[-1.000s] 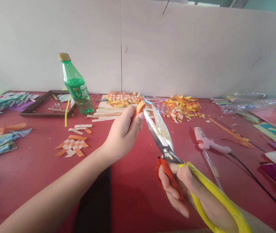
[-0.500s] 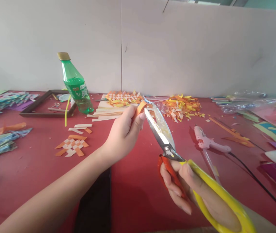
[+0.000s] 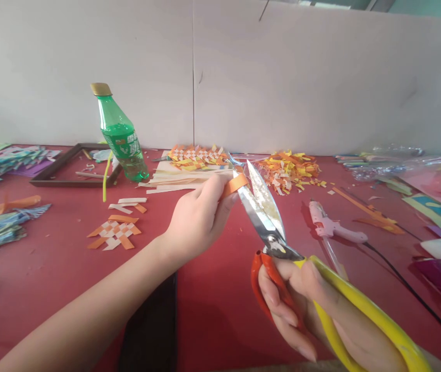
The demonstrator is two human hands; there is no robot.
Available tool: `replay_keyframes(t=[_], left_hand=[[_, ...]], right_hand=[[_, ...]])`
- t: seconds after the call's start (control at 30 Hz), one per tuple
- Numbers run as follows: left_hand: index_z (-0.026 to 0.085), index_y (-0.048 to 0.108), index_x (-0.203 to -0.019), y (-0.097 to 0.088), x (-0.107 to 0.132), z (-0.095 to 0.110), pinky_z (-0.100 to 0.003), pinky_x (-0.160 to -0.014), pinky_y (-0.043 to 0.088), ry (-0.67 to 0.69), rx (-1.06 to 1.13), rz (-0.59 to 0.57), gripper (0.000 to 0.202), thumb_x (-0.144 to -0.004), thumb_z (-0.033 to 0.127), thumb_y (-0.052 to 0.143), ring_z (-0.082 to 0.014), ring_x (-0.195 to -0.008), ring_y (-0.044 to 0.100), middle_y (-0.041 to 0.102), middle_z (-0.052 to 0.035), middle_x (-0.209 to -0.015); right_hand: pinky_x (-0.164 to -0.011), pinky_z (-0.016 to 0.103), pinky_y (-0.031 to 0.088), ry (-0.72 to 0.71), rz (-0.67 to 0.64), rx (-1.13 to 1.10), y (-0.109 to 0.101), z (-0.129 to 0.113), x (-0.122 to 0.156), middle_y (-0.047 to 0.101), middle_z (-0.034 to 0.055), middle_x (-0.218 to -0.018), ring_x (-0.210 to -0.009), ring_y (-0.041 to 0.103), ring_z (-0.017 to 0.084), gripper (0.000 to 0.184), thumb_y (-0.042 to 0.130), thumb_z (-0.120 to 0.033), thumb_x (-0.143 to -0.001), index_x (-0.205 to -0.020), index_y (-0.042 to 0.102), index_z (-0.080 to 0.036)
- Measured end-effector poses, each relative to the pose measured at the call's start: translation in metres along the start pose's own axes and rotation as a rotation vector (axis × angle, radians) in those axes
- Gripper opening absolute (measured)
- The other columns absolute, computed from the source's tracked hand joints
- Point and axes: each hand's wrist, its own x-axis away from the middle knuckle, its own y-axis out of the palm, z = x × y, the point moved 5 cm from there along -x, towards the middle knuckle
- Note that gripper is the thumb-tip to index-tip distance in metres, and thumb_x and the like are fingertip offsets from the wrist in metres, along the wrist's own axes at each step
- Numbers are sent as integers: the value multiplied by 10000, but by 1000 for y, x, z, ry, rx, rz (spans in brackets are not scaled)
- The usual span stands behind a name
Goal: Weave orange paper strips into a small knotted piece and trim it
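Observation:
My left hand (image 3: 201, 217) pinches an orange paper strip (image 3: 236, 185) above the middle of the red table. In my right hand (image 3: 301, 305) is a pair of scissors (image 3: 269, 227) with one red and one yellow handle. The blades stand apart, and the lower one meets the end of the orange strip. Whether the strip lies between the blades I cannot tell. Left of my forearm, a small woven orange-and-white paper piece (image 3: 115, 234) lies on the table, with a few loose strips (image 3: 127, 204) just beyond it. My left fingertips are partly hidden.
A green bottle (image 3: 122, 134) stands by a dark frame (image 3: 38, 182) at the back left. Orange and yellow scraps (image 3: 290, 170) pile up near the wall. A pink glue gun (image 3: 332, 227) with a cord lies right. A black phone-like slab (image 3: 151, 325) lies under my left forearm.
The scissor blades have opened wider, and my right hand has shifted slightly right and down. The orange strip has turned and now points right, towards the blades.

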Motion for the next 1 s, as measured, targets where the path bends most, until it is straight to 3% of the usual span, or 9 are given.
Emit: replay_keyframes(t=[0.2,0.4,1.0], left_hand=[[214,449,-952,0,2,3,-228,-536,377,75,-24,28,97,-998,294,418,-127,-609,535,595,2,-757],[205,457,-1156,1,4,2,-225,-599,446,97,-22,30,179,-999,282,419,-137,-708,586,634,-28,-881],[223,427,-1039,0,6,6,-198,-502,392,179,69,16,64,-997,272,430,-106,-564,465,509,32,-710]], right_hand=[[-459,233,220,10,-3,-25,3,-1,3,404,-62,-660,-424,354,43,624,445,-814,-800,-794,457,-190],[-451,228,212,28,17,-43,4,-2,5,406,-62,-653,-424,343,39,628,471,-813,-788,-798,477,-185],[-440,244,161,49,43,-56,5,-2,8,395,-56,-638,-407,314,37,662,485,-852,-736,-782,487,-191]])
